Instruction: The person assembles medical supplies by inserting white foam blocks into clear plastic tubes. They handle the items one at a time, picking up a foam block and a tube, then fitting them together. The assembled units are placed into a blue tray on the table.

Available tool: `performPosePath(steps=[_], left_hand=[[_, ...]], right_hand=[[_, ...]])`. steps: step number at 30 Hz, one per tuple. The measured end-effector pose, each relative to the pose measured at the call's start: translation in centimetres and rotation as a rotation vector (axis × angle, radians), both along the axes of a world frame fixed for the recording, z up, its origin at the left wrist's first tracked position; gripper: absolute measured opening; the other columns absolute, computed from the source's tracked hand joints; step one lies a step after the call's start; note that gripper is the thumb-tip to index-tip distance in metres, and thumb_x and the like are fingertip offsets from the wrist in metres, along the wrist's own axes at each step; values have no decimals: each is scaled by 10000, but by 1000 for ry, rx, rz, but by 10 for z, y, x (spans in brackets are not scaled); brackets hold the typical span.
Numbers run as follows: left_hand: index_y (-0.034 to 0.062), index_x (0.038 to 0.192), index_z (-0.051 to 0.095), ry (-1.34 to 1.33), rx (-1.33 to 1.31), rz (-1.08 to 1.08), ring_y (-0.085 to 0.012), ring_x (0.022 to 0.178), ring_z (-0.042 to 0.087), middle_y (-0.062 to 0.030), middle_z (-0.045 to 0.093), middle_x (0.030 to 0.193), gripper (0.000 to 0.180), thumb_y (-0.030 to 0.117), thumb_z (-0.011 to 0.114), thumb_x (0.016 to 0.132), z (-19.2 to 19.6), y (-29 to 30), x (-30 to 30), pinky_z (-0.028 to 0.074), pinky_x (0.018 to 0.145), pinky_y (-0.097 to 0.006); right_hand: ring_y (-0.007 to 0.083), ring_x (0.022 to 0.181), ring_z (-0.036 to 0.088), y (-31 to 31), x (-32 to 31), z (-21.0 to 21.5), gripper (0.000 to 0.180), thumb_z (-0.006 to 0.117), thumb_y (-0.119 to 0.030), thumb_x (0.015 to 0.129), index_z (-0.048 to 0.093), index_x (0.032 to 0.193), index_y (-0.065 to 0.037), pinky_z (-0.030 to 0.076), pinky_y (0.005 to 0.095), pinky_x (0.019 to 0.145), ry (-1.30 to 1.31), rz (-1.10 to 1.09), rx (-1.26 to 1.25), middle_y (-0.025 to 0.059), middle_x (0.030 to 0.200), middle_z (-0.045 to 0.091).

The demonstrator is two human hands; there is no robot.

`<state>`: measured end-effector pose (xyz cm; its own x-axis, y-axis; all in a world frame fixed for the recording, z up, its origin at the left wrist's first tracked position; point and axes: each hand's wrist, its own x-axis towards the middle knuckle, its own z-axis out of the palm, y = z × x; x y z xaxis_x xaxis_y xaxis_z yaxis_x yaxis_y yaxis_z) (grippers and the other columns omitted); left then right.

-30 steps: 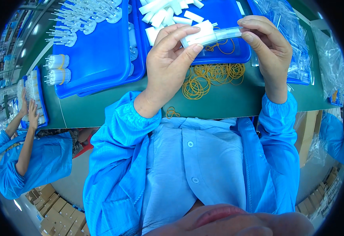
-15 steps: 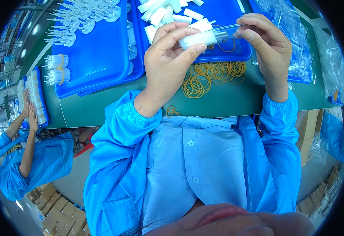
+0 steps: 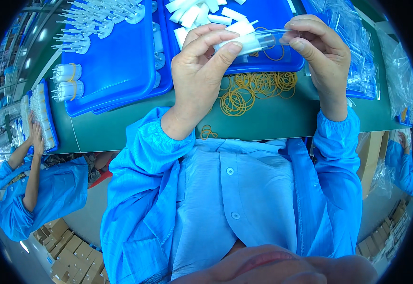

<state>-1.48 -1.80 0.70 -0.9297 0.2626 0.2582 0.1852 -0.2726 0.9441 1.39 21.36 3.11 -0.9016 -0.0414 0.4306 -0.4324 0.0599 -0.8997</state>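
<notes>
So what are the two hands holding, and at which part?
A clear plastic tube: the left hand pinches its white end, the right hand its clear end.

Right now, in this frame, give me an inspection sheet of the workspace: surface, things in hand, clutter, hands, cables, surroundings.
Surface: green table, partly covered by blue trays.
Things in hand: clear tube with a white piece at its left end, held above the trays.
Clutter: yellow rubber bands loose on the table; white parts in the tray; clear bags at right.
Hands: left hand pinches the white piece; right hand holds the tube's other end.
Cables: nothing seen.
Surroundings: a co-worker's hands at another tray; cardboard boxes on the floor.
</notes>
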Motion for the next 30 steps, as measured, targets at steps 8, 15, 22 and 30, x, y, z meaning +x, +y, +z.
performPosePath(steps=[8,15,22,30], left_hand=[[35,973,717,74,-6,4,-138,963,536,-73,537,1108,180,59,774,804,-7,1,-5,472,802,-245],[14,985,720,35,-64,11,-174,1083,536,-103,523,1179,160,16,732,825,9,2,7,451,928,-292],[16,985,722,52,-111,33,-173,1100,526,-101,514,1179,161,33,734,826,8,3,7,438,934,-284],[28,968,717,75,-118,61,-176,1093,535,-105,521,1177,160,10,743,811,9,5,10,439,932,-293]], right_hand=[[200,972,610,5,-6,-8,231,669,21,847,645,1076,18,537,326,862,19,126,-15,134,1101,604],[222,1000,617,0,-3,-10,208,650,28,863,658,1068,-5,534,334,875,-68,50,-23,141,1107,610],[234,1004,624,4,-10,-15,193,644,23,872,658,1064,6,550,339,855,20,144,-43,145,1114,607],[206,958,655,-4,-2,-10,210,634,-40,907,645,1113,-2,570,328,807,-230,28,-130,147,1109,641]])
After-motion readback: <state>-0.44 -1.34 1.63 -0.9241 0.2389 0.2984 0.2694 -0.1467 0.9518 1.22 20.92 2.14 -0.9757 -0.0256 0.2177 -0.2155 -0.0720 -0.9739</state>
